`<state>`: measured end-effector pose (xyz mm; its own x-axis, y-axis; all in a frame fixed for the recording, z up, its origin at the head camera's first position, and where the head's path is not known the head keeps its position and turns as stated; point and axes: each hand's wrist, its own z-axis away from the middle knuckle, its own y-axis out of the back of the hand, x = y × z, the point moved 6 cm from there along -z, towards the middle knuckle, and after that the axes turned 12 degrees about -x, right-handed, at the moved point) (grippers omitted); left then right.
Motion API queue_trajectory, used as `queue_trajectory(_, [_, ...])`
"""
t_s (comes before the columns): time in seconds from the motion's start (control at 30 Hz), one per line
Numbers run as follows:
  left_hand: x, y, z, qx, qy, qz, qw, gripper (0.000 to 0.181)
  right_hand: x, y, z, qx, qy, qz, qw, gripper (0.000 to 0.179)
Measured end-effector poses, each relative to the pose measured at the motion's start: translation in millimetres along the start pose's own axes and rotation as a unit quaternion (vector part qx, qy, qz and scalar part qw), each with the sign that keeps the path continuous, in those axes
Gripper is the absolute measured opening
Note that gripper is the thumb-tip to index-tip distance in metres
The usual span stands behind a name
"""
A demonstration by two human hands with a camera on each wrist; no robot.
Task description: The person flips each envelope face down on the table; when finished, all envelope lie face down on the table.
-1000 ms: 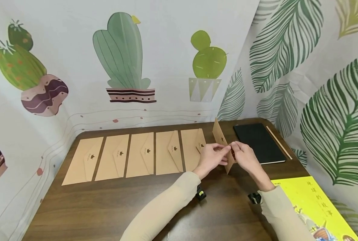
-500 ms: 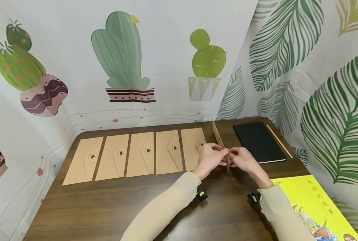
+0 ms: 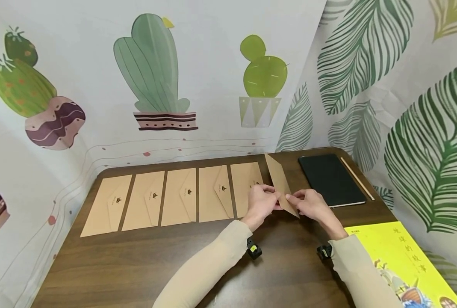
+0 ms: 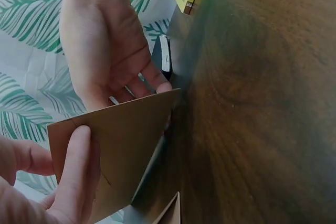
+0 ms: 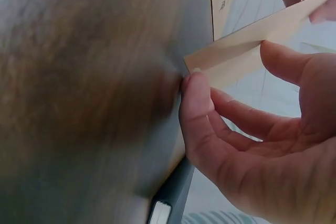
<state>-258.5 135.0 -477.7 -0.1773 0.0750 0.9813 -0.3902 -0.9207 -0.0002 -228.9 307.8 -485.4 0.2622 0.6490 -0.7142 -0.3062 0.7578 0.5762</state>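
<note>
Both hands hold a brown kraft envelope (image 3: 280, 177) on edge over the right part of the table, its plain face turned to the head view. My left hand (image 3: 262, 200) pinches its left edge, with one finger lying along the face in the left wrist view. My right hand (image 3: 311, 203) has its thumb against the envelope (image 5: 236, 53) and curled fingers at the near corner, as the right wrist view shows. Just left of the hands lies a flat envelope (image 3: 245, 177) with a printed crown on its flap, partly covered by the left hand.
Several more flat envelopes (image 3: 180, 188) lie in a row to the left, flaps facing right. A black notebook (image 3: 330, 179) and a pencil (image 3: 357, 179) lie at the back right. A yellow book (image 3: 390, 246) is near the right edge of the wooden table (image 3: 136, 261).
The held envelope has turned so its crown print no longer shows and its plain face does. My right hand has shifted down along it; my left hand has moved slightly left.
</note>
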Motion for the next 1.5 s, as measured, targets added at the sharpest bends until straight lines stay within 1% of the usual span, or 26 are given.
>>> queue_trajectory(0.1, [-3.7, 5.2, 0.3, 0.006, 0.005, 0.003, 1.0, 0.021, 1, 2, 0.7, 0.015, -0.008, 0.023, 0.9996, 0.055])
queue_trajectory(0.27, [-9.5, 10.7, 0.2, 0.013, 0.018, 0.002, 0.9998, 0.022, 4, 4, 0.8, 0.03, -0.022, 0.037, 0.9986, 0.055])
queue_trajectory(0.37, [-13.8, 8.3, -1.7, -0.006, 0.031, -0.002, 0.9995, 0.027, 6, 9, 1.6, 0.049, -0.035, 0.057, 0.9966, 0.056])
queue_trajectory(0.4, [-15.1, 6.9, -2.3, -0.013, 0.04, -0.005, 0.9991, 0.029, 7, 11, 1.8, 0.056, -0.039, 0.068, 0.9954, 0.057])
queue_trajectory(0.5, [-17.4, 1.7, -4.6, -0.036, 0.063, -0.032, 0.9969, 0.037, 9, 14, 1.9, 0.069, -0.055, 0.085, 0.9925, 0.056])
queue_trajectory(0.57, [-17.5, -0.6, -6.6, -0.042, 0.072, -0.068, 0.9942, 0.04, 10, 16, 1.4, 0.073, -0.06, 0.093, 0.9912, 0.055])
queue_trajectory(0.63, [-17.6, -2.4, -9.7, -0.043, 0.073, -0.108, 0.9905, 0.037, 11, 16, 1.3, 0.076, -0.066, 0.097, 0.9902, 0.054])
queue_trajectory(0.7, [-24.6, -4.7, -19.2, -0.038, 0.061, -0.167, 0.9833, 0.024, 11, 17, 0.6, 0.079, -0.068, 0.106, 0.9889, 0.052])
queue_trajectory(0.77, [-26.8, -6.4, -25.0, -0.037, 0.062, -0.212, 0.9745, 0.009, 11, 17, -0.2, 0.08, -0.074, 0.115, 0.9873, 0.049])
queue_trajectory(0.8, [-28.9, -7.5, -28.2, -0.036, 0.061, -0.235, 0.9693, 0.004, 11, 17, -0.7, 0.083, -0.075, 0.121, 0.9863, 0.047])
queue_trajectory(0.83, [-30.9, -8.6, -31.7, -0.035, 0.063, -0.262, 0.9624, 0.008, 12, 17, -1.4, 0.085, -0.077, 0.128, 0.9851, 0.045])
queue_trajectory(0.87, [-34.7, -10.0, -37.0, -0.032, 0.061, -0.295, 0.953, 0.013, 12, 17, -1.9, 0.089, -0.078, 0.136, 0.9836, 0.043])
queue_trajectory(0.9, [-35.5, -11.2, -39.7, -0.033, 0.065, -0.316, 0.9461, 0.017, 12, 17, -2.4, 0.092, -0.079, 0.141, 0.9825, 0.041])
queue_trajectory(0.93, [-36.5, -12.8, -42.3, -0.035, 0.062, -0.341, 0.9372, 0.021, 12, 17, -2.9, 0.095, -0.08, 0.147, 0.9814, 0.04])
queue_trajectory(0.97, [-40.9, -14.8, -47.3, -0.032, 0.056, -0.37, 0.927, 0.024, 12, 17, -3.4, 0.097, -0.081, 0.153, 0.9801, 0.039])
queue_trajectory(1.03, [-46.6, -18.1, -54.9, -0.033, 0.048, -0.409, 0.9106, 0.029, 11, 16, -4.6, 0.102, -0.081, 0.164, 0.9778, 0.039])
queue_trajectory(1.07, [-49.5, -19.4, -58.4, -0.035, 0.043, -0.42, 0.9058, 0.031, 11, 16, -5.1, 0.104, -0.079, 0.169, 0.977, 0.04])
queue_trajectory(1.13, [-51.8, -21.3, -61.0, -0.048, 0.037, -0.419, 0.9062, 0.034, 9, 16, -5.9, 0.103, -0.076, 0.177, 0.9759, 0.041])
queue_trajectory(1.2, [-52.1, -22.2, -61.0, -0.055, 0.035, -0.407, 0.9112, 0.034, 8, 16, -6.8, 0.105, -0.072, 0.184, 0.9748, 0.041])
queue_trajectory(1.27, [-52.9, -23.7, -62.5, -0.06, 0.03, -0.41, 0.9095, 0.036, 7, 16, -7.2, 0.105, -0.069, 0.188, 0.9741, 0.042])
queue_trajectory(1.3, [-52.8, -24.9, -62.9, -0.061, 0.026, -0.415, 0.9073, 0.036, 6, 16, -7.4, 0.107, -0.067, 0.19, 0.9736, 0.042])
queue_trajectory(1.37, [-52.7, -27.2, -64.7, -0.054, 0.017, -0.438, 0.8971, 0.036, 5, 16, -7.6, 0.112, -0.063, 0.194, 0.9724, 0.041])
queue_trajectory(1.43, [-53.8, -29.6, -68.6, -0.047, 0.005, -0.466, 0.8834, 0.036, 4, 16, -7.5, 0.117, -0.057, 0.198, 0.9714, 0.041])
queue_trajectory(1.5, [-54.2, -31.8, -71.7, -0.036, -0.01, -0.489, 0.8716, 0.032, 2, 16, -7.3, 0.122, -0.051, 0.203, 0.9702, 0.042])
